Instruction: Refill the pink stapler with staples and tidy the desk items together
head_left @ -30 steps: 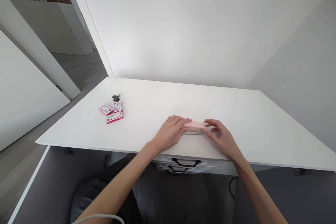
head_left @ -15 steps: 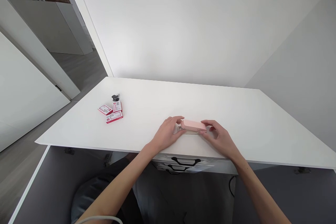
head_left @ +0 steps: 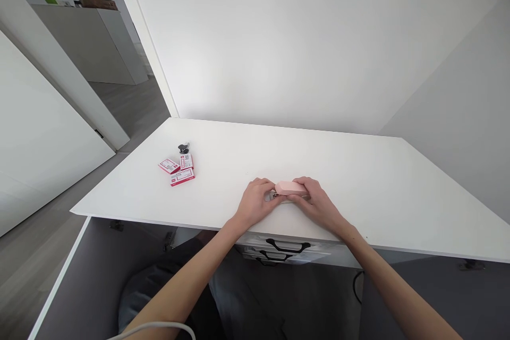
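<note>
A pink stapler [head_left: 290, 187] lies low over the white desktop near its front edge, with something clear and pale under it. My left hand [head_left: 257, 202] is closed around its left end, thumb in front and fingers behind. From the other side my right hand [head_left: 316, 203] grips the right part, its thumb along the front and its fingers over the back. Both thumbs nearly meet in front of the stapler. My hands cover its two ends and much of its lower side.
Several small red-and-white boxes [head_left: 182, 176] lie at the left of the desktop [head_left: 338, 156], beside small black clips [head_left: 184, 148]. Drawers with black handles [head_left: 287, 246] sit below the front edge. A white wall [head_left: 279, 48] rises behind. A pale cable [head_left: 155, 325] crosses my left forearm.
My right hand has slid left along the stapler and now covers more of it. My left hand keeps its place at the left end. The view has shifted slightly.
</note>
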